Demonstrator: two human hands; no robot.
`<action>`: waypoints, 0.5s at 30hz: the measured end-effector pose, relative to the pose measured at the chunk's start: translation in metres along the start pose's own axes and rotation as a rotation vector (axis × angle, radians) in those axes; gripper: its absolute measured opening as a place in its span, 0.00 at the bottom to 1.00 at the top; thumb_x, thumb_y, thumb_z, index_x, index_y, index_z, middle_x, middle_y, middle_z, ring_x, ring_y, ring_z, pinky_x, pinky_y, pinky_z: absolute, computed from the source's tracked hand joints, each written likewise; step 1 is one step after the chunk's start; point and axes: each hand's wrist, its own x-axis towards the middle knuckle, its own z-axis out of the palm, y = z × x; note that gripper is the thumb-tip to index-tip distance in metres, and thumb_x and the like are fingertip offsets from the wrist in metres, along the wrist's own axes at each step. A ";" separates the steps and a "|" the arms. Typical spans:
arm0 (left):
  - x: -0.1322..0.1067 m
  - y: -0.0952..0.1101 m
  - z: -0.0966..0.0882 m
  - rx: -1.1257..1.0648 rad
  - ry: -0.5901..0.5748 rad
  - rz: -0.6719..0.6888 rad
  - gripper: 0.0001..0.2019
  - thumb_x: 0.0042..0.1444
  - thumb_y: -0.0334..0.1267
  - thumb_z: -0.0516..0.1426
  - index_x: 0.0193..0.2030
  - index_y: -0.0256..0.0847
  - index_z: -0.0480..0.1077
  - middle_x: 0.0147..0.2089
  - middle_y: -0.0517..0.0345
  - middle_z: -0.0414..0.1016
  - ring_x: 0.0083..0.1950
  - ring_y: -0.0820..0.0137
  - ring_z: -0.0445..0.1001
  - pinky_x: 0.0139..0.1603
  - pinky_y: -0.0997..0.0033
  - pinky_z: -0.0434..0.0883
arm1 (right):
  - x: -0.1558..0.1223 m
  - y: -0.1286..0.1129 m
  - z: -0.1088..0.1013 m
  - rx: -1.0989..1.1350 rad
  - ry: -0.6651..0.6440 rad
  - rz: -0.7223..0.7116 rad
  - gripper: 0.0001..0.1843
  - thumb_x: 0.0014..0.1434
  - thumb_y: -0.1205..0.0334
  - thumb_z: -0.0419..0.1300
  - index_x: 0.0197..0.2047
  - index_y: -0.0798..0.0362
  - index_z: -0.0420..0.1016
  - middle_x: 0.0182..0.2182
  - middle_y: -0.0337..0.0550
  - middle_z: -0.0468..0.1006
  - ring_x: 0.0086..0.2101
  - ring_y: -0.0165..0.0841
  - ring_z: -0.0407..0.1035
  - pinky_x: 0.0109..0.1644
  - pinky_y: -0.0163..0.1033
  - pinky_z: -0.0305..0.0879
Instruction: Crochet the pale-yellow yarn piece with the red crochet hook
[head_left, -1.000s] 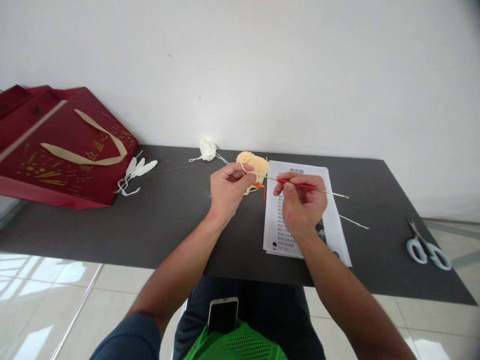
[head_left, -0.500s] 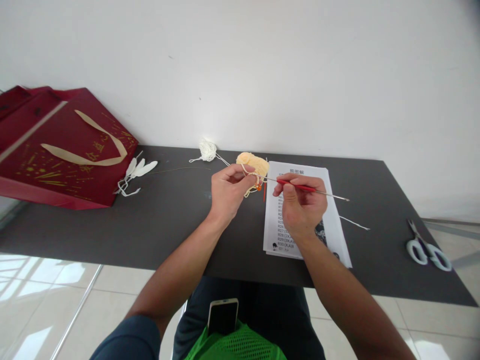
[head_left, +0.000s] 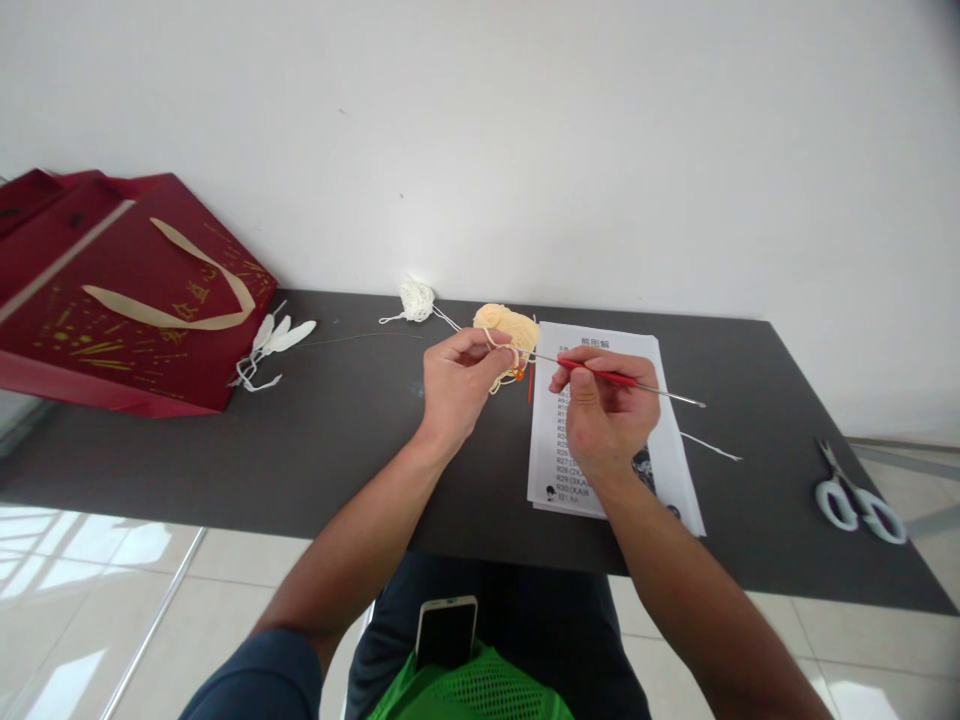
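Note:
Between thumb and fingers, my left hand (head_left: 459,390) pinches a small piece of cream yarn work, with a strand looped over the index finger. An orange stitch marker (head_left: 518,374) hangs at the piece's lower right. My right hand (head_left: 611,410) is closed on the red grip of a crochet hook (head_left: 615,378), held like a pen. The hook's thin left end reaches the yarn at my left fingertips; its other metal end points right. Just behind the hands lies a cream yarn ball (head_left: 508,325). My fingers hide most of the worked piece.
Printed pattern sheets (head_left: 551,430) lie under my right hand. White yarn (head_left: 416,298) sits by the wall, and white crocheted pieces (head_left: 277,337) lie beside a red gift bag (head_left: 127,300). Scissors (head_left: 855,495) are at the table's right end. A phone (head_left: 446,632) rests on my lap.
My right hand and the crochet hook have shifted slightly to the right, away from my left hand. The left hand keeps its pinch in nearly the same place.

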 end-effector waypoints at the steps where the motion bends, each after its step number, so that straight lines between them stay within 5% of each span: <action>1: 0.000 0.000 0.000 -0.001 -0.001 -0.001 0.06 0.48 0.33 0.67 0.34 0.39 0.78 0.30 0.57 0.83 0.32 0.68 0.83 0.39 0.68 0.78 | 0.000 0.000 0.000 -0.002 -0.003 -0.003 0.10 0.60 0.61 0.68 0.41 0.47 0.71 0.37 0.38 0.83 0.27 0.27 0.75 0.29 0.38 0.74; 15: 0.000 -0.001 -0.002 0.090 0.012 0.049 0.07 0.50 0.35 0.67 0.37 0.39 0.79 0.33 0.56 0.84 0.34 0.67 0.83 0.38 0.68 0.77 | -0.001 -0.006 0.003 -0.011 -0.020 -0.010 0.09 0.60 0.63 0.68 0.41 0.48 0.72 0.37 0.39 0.84 0.26 0.27 0.75 0.30 0.37 0.75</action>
